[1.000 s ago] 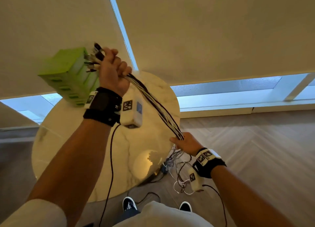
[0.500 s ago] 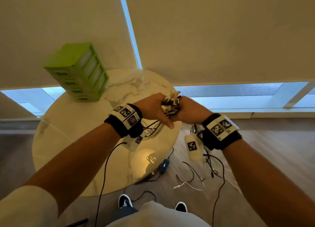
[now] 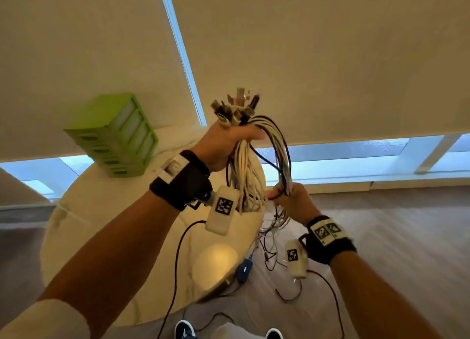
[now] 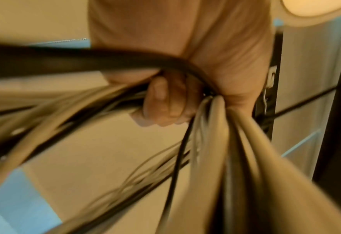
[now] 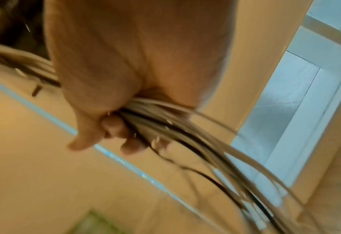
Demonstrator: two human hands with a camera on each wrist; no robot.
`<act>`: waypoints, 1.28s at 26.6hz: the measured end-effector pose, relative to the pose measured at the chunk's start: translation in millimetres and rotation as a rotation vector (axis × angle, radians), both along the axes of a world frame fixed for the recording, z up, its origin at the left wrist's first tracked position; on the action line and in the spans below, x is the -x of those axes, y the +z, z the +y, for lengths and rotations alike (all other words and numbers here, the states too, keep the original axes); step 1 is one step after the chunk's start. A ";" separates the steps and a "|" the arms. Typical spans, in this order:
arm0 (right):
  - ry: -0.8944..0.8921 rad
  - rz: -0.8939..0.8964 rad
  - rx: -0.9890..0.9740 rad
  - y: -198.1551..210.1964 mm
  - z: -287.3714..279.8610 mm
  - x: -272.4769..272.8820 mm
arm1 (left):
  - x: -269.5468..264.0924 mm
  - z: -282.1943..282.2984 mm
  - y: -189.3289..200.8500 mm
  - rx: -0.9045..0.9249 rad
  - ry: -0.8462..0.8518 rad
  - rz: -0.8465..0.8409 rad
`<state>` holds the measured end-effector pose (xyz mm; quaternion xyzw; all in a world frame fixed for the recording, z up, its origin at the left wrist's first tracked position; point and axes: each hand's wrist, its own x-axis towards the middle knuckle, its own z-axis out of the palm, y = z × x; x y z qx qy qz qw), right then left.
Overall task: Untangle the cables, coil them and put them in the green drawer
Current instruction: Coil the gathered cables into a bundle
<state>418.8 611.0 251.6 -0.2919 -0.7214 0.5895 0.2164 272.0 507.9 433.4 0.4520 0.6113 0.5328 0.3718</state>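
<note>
Head view. I had the left hand (image 3: 223,145) raised above the round marble table (image 3: 101,237), fingers wrapped round the cable bundle (image 3: 246,175) just below its fan of plugs (image 3: 236,107). Half a second before, both hands had met low over the table edge with the plugs pressed between them; now they stood apart — the left high, the right hand (image 3: 292,201) lower and off the table's rim, closed on the far run of the same cables. Between the two grips the white and dark strands arched into one open loop, which I judged to be the first turn of a coil. Loose tails (image 3: 274,239) trailed below the right hand toward the wood floor. The green drawer unit (image 3: 114,135) stood at the table's far left edge, well apart from the bundle, its drawers seemingly closed.

Left wrist view. The left hand (image 4: 165,101) showed curled fingers clamped on the cables (image 4: 215,142), strands leaving on both sides; the picture was blurred.

Right wrist view. The right hand (image 5: 135,79) gripped a sheaf of cables (image 5: 185,134) — also motion-blurred. Coiling looked barely begun; stowing was not yet started.
</note>
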 end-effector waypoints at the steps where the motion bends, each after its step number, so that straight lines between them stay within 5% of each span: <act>1: -0.022 -0.083 -0.004 -26.0 -7.2 -1.6 | 6.1 1.3 9.5 -0.041 0.067 -0.085; 6: -0.025 -0.543 -0.006 -118.0 -29.2 -33.2 | 47.6 -0.8 47.5 -0.266 0.304 -0.259; 12: -0.103 -0.935 -0.083 -93.3 37.1 -42.7 | 40.8 15.2 15.3 -0.125 0.331 0.174; 15: -0.357 -0.713 -0.051 -45.1 64.3 -44.5 | 28.3 30.4 -14.0 0.115 0.340 0.285; 18: -0.572 -0.288 -0.138 6.0 40.6 -34.9 | 15.5 51.2 -46.5 -0.005 0.442 -0.067; 20: -0.377 -0.082 -0.245 27.3 10.7 -14.3 | 0.8 56.7 -66.7 0.005 0.388 -0.320; 23: 0.027 -0.070 -0.201 29.2 -16.0 22.5 | -17.7 55.9 -85.5 0.043 0.294 -0.522; 26: -0.025 0.052 -0.142 24.6 -25.0 44.9 | -10.5 45.2 -82.5 0.006 0.302 -0.613; 29: 0.104 0.095 -0.261 28.9 -31.2 54.7 | 21.1 23.3 -85.7 0.029 0.415 -0.760; 32: 0.281 -0.075 -0.441 50.8 -35.6 72.1 | 60.1 -22.8 -97.8 0.243 0.400 -0.785; 34: 0.390 -0.279 -0.548 70.2 -35.8 86.7 | 84.5 -61.9 -101.6 0.378 0.450 -0.602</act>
